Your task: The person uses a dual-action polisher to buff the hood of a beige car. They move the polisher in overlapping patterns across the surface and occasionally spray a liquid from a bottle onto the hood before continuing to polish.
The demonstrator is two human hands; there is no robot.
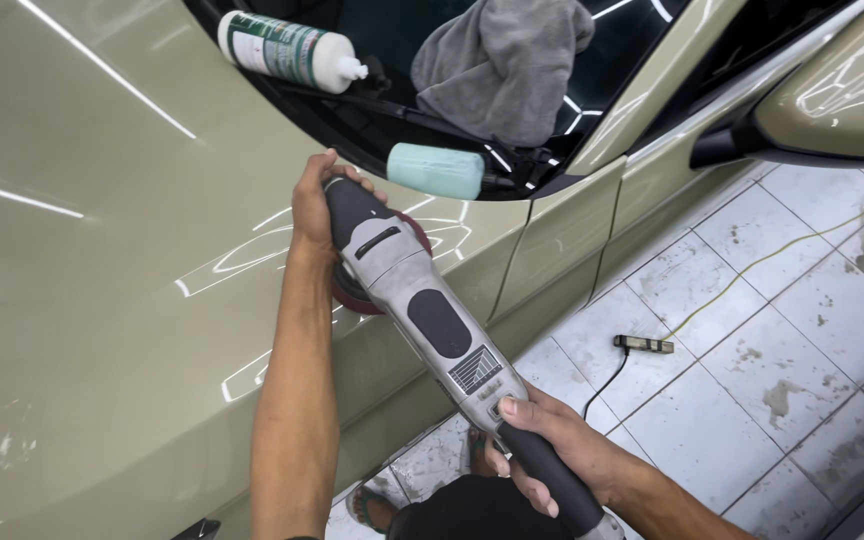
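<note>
A grey and black polishing machine (430, 318) lies across the beige car hood (102, 250), its dark red pad (352, 295) pressed flat on the paint near the hood's edge. My left hand (314, 205) cups the black head of the machine from above. My right hand (542, 440) grips the black rear handle, close to my body. Both arms reach in from the bottom of the view.
At the base of the windscreen lie a white bottle with a green label (287, 50), a grey cloth (502, 65) and a pale green foam block (437, 170). A side mirror (832, 100) juts out upper right. A power strip (642, 344) and cables lie on the stained tiled floor (752, 400).
</note>
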